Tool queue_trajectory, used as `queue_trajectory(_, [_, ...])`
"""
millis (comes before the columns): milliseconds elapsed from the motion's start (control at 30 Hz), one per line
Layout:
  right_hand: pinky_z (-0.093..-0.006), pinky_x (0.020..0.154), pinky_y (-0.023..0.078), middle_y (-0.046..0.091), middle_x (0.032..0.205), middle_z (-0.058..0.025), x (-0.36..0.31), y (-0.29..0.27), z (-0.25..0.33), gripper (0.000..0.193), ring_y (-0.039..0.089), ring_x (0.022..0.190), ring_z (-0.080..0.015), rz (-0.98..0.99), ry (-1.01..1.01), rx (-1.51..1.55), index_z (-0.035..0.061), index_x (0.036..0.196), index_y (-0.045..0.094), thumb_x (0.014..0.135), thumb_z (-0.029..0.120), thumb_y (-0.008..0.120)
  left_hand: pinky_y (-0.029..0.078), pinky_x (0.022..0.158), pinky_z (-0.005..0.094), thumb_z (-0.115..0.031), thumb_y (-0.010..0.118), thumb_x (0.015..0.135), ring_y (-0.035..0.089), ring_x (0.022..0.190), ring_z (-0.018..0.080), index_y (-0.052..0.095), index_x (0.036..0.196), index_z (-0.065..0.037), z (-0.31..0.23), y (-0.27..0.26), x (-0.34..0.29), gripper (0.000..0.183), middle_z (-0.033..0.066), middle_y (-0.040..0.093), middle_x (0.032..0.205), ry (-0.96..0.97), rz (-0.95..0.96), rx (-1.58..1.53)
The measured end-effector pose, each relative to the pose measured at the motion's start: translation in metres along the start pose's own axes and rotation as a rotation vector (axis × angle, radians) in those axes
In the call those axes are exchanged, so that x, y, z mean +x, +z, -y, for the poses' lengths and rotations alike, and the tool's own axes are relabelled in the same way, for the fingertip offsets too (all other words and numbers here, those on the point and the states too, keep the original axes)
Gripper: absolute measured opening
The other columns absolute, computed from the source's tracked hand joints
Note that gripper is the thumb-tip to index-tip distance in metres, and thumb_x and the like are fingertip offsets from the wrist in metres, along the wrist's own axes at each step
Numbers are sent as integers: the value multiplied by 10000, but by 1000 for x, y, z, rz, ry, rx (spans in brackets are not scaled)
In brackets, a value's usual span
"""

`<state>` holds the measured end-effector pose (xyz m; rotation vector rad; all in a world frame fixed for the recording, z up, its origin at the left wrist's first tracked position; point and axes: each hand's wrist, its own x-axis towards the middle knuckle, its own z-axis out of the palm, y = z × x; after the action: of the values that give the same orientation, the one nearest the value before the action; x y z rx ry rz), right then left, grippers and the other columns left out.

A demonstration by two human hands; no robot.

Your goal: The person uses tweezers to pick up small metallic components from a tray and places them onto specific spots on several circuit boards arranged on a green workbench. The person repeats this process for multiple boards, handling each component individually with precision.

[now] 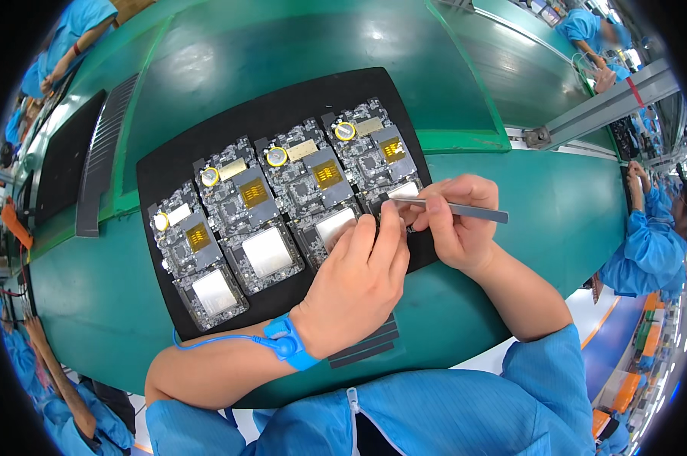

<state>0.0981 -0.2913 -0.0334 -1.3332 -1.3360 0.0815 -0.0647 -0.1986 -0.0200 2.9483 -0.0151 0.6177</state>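
My right hand (465, 220) grips a pair of grey tweezers (476, 212), pointing left at the silver plate (404, 191) on the rightmost circuit board (374, 156). Close by the tweezer tips, my left hand (359, 285) has its fingers bent and pressed together over that board's lower end. Its thumb and whatever its fingertips pinch are hidden. Around the left wrist sits a blue wrist strap (286, 343) with a cord. Several similar boards lie in a row on a black mat (184, 148), each with a yellow-rimmed coin cell (210, 177), amber tape (253, 193) and a silver plate (267, 252).
The mat rests on a green workbench (556, 220). Dark strips (366, 346) lie below my left forearm, and a long dark strip sheet (104, 152) is at the left. A metal beam (602, 102) crosses the upper right. Co-workers in blue (647, 251) are at both sides.
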Motion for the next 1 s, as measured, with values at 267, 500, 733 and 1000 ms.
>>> queue_trajectory(267, [-219,499,477,577,745,-76,0,-4,26,177,584,547,-119,-250,179,105,-6,1033,400,903,14,520,458,828,404,-87,649,688,504,1000,347,560,1055,72,14,-11,1,410,252,496,1180,40,46,-217])
queue_trajectory(500, [-213,446,488,558,756,-81,-65,-11,103,190,607,538,-139,-108,918,542,21,1028,346,928,57,504,481,805,338,-105,593,702,553,1002,290,607,1002,77,-24,-63,-71,352,205,575,1107,279,304,-261])
queue_trajectory(733, [-227,554,518,611,746,-108,-117,1,116,145,613,535,-114,-76,740,255,27,1017,326,943,38,451,486,814,315,-126,563,724,557,996,281,622,994,89,-26,-49,-85,350,194,575,1120,477,312,-147])
queue_trajectory(1000, [-194,483,483,582,745,-86,-120,8,113,172,602,559,-85,-104,690,301,-4,997,370,912,18,517,484,823,311,-137,558,736,545,1010,280,629,967,64,-28,-48,-87,314,184,562,1138,467,302,-136])
